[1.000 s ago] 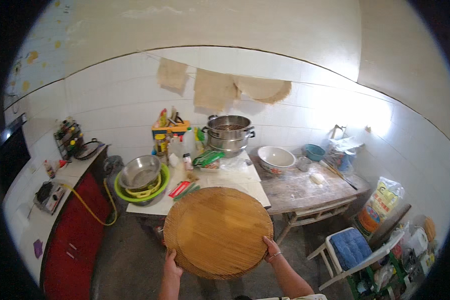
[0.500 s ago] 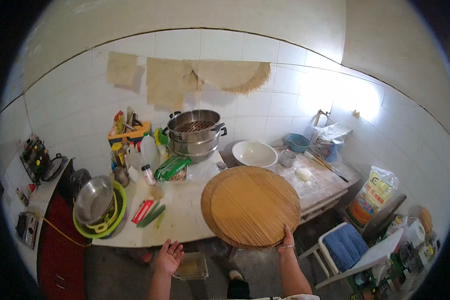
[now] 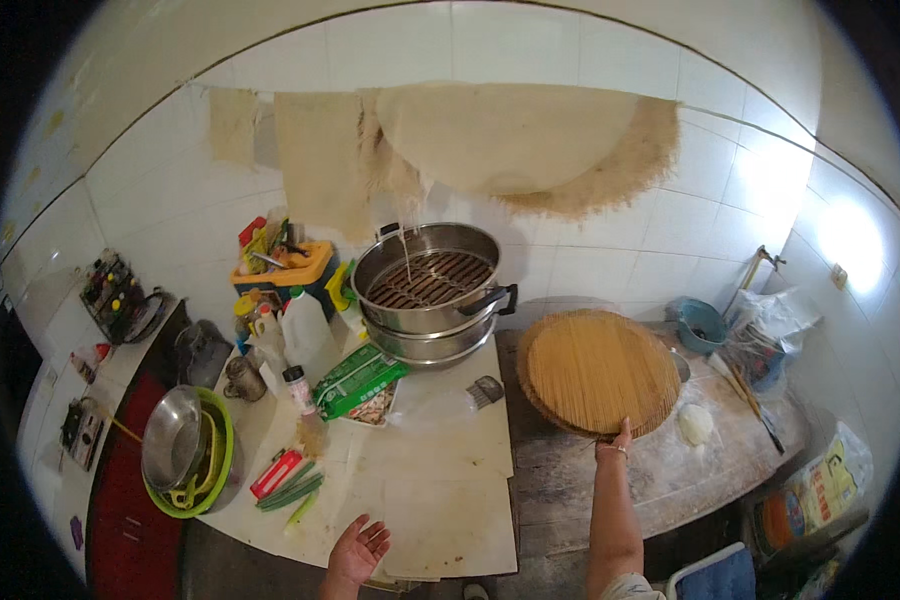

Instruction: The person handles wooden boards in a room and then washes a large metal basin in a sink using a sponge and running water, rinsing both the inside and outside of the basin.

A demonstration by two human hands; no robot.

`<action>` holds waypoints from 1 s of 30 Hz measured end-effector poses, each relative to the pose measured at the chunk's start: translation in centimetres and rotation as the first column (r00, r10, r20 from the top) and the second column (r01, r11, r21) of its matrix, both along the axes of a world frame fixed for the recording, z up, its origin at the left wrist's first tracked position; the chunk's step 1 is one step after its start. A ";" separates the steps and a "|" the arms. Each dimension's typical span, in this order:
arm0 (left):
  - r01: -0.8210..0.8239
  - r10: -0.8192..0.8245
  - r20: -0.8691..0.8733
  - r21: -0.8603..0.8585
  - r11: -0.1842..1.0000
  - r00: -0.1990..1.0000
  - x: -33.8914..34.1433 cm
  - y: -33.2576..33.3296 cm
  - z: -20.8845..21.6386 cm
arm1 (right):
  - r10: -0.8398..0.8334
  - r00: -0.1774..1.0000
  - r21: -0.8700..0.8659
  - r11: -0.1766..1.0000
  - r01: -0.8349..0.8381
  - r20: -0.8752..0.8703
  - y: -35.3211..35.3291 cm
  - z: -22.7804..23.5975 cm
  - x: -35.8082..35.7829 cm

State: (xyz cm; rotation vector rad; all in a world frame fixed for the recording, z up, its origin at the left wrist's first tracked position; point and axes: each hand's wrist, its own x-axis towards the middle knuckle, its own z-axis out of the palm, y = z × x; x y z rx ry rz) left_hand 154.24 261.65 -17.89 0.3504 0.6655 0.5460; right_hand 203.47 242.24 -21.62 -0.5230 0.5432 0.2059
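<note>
Gripping a round slatted board point(image 3: 598, 368) by its edge, right hand point(image 3: 615, 441) outstretched, left hand point(image 3: 358, 551) empty, loosely spread

Grey cup point(image 3: 682, 366) partly hidden by round board point(image 3: 598, 368) right of centre, right hand point(image 3: 616, 443) partly hidden beneath, blue cushion point(image 3: 715, 580) cut off lower right, far-left bottles point(image 3: 117, 305) too small to identify

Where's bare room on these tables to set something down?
White table: front right, between scallions and wooden table. Wooden table: front left, nearer than the round mat. Crowded: white table's back, with jug, green package and steamer.
</note>
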 end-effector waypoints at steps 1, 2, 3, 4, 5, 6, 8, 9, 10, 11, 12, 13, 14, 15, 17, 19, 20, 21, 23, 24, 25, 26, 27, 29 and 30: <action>-0.027 0.027 0.015 -0.023 0.999 1.000 -0.6 0.3 -0.8 | 0.020 1.000 0.010 1.000 -0.020 0.010 1.0 -0.3 1.5; -0.071 0.071 0.002 -0.045 0.996 0.997 -1.1 0.5 -1.4 | 0.059 0.998 0.005 0.998 -0.060 0.025 1.9 -1.8 3.3; -0.118 0.117 -0.016 -0.070 0.991 0.993 -1.9 0.4 -1.2 | 0.102 0.994 -0.005 0.995 -0.101 0.037 2.6 -3.7 4.8; -0.177 0.173 -0.046 -0.096 0.980 0.984 -3.3 -0.1 -1.0 | 0.165 0.985 -0.073 0.984 -0.161 0.057 2.9 -5.7 6.1; -0.259 0.248 -0.114 -0.097 0.961 0.962 -4.4 -0.1 -1.3 | 0.200 0.976 0.004 0.980 -0.201 0.087 3.5 -5.7 5.1; -0.240 0.236 -0.062 -0.069 0.968 0.970 -4.8 -0.3 -0.3 | 0.275 0.961 -0.054 0.960 -0.274 0.015 2.4 -7.2 5.8; -0.262 0.267 0.030 -0.113 0.959 0.963 -6.1 -0.4 -1.2 | 0.323 0.946 -0.077 0.944 -0.321 0.016 0.1 -9.2 6.3; -0.281 0.286 0.042 -0.090 0.955 0.957 -7.0 -0.9 -1.1 | 0.414 0.909 -0.193 0.889 -0.416 -0.054 -1.0 -8.9 5.0; -0.283 0.287 0.070 -0.056 0.957 0.955 -8.0 -1.2 -1.1 | 0.477 0.872 -0.296 0.822 -0.487 -0.108 -2.0 -8.3 3.4; -0.310 0.315 0.087 -0.064 0.949 0.945 -9.1 -1.8 -1.3 | 0.391 0.892 -0.340 0.826 -0.449 -0.229 -2.3 -8.5 2.2; -0.329 0.334 0.106 -0.068 0.942 0.937 -10.3 -2.2 -1.5 | 0.364 0.902 -0.385 0.817 -0.430 -0.234 -2.6 -9.7 0.8; -0.341 0.348 0.122 -0.071 0.937 0.930 -11.5 -2.5 -1.5 | 0.330 0.913 -0.428 0.808 -0.405 -0.240 -2.5 -10.4 -0.6; -0.353 0.359 0.155 -0.066 0.933 0.920 -12.8 -2.9 -1.4 | 0.375 0.916 -0.392 0.829 -0.399 -0.140 -1.7 -10.2 -3.1; -0.373 0.379 0.181 -0.068 0.926 0.908 -13.6 -4.0 -0.8 | 0.418 0.907 -0.359 0.841 -0.405 -0.045 -1.0 -9.0 -6.6; -0.394 0.396 0.240 -0.059 0.917 0.886 -16.0 -5.2 -0.7 | 0.706 0.590 -0.075 0.663 -0.745 0.392 1.6 -6.2 -15.4; -0.441 0.444 0.289 -0.079 0.894 0.848 -19.5 -6.8 0.0 | 0.814 0.328 -0.061 0.404 -0.913 0.479 5.0 -1.1 -27.5; -0.477 0.476 0.312 -0.079 0.875 0.822 -21.7 -7.8 0.5 | 0.845 0.179 -0.061 0.242 -0.968 0.504 6.8 0.7 -34.4; -0.514 0.507 0.332 -0.073 0.854 0.795 -24.2 -8.8 0.6 | 0.848 0.028 -0.077 0.081 -0.994 0.529 8.0 2.5 -41.9; -0.604 0.583 0.373 -0.072 0.794 0.722 -30.1 -11.2 0.8 | 0.812 -0.250 -0.270 -0.118 -0.955 0.527 8.9 5.3 -57.6; -0.608 0.601 0.309 -0.086 0.789 0.737 -32.5 -12.6 1.7 | 0.839 -0.481 -0.668 -0.208 -0.714 0.253 8.6 7.7 -66.0; -0.619 0.622 0.244 -0.101 0.779 0.744 -34.9 -13.5 3.1 | 0.726 -0.609 -0.856 -0.053 -0.514 0.320 8.4 7.8 -71.0; -0.650 0.664 0.173 -0.140 0.747 0.727 -37.7 -15.4 3.9 | 0.570 -0.752 -0.942 0.140 -0.306 0.330 8.2 6.7 -75.6; -0.704 0.689 0.251 -0.036 0.709 0.680 -41.0 -16.7 4.2 | 0.403 -0.860 -0.909 0.389 -0.146 0.311 8.1 5.7 -79.9; -0.788 0.696 0.377 0.197 0.584 0.611 -48.8 -18.6 5.1 | 0.314 -0.948 -0.834 0.508 0.216 -0.055 10.4 4.1 -87.6; -0.837 0.729 0.416 0.209 0.505 0.544 -53.2 -20.5 7.2 | 0.369 -0.857 -0.798 0.354 0.488 -0.361 13.4 3.5 -90.4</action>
